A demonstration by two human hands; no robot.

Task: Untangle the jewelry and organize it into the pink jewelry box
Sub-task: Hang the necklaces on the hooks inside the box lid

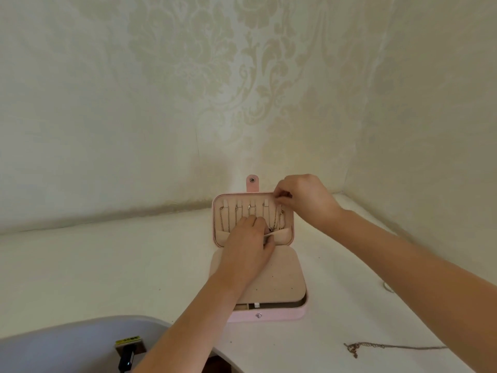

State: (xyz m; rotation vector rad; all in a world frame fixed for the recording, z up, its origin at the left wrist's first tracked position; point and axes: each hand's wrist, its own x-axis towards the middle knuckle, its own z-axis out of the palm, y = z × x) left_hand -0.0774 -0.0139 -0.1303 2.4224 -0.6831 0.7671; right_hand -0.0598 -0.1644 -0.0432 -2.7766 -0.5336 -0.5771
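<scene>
1. The white worktop (107, 265) ran up to a papered wall, and the pink jewelry box (269, 316) lay open on it, straight in front of me.
2. Its lid (217, 211) stood upright near the wall, with a row of small hooks along the top. A beige flap (285, 278) covered most of the base.
3. My left hand (247, 243) was low on the lid. Its fingers were curled over the lip of the pocket (282, 235) and its thumb was under the edge, so it gripped that lip.
4. My right hand (304, 200) was at the lid's top right corner. Its fingertips were pressed together on something fine, which I took to be the upper end of a necklace (274, 222) at the last hook.
5. Other chains (222, 219) already hung from the hooks to the left, with their tails running down towards the pocket.
6. One loose chain (376, 346) lay apart on the worktop, near my right forearm.
7. I judged the step to be hanging this necklace. Most of the hooks were filled, so the task looked well along.
8. Next, the clasp end had to be seated on its hook without letting go early. Then the slack had to go into the held-open pocket, clear of the neighbouring chain. After that, the loose chain was still to be fetched.
</scene>
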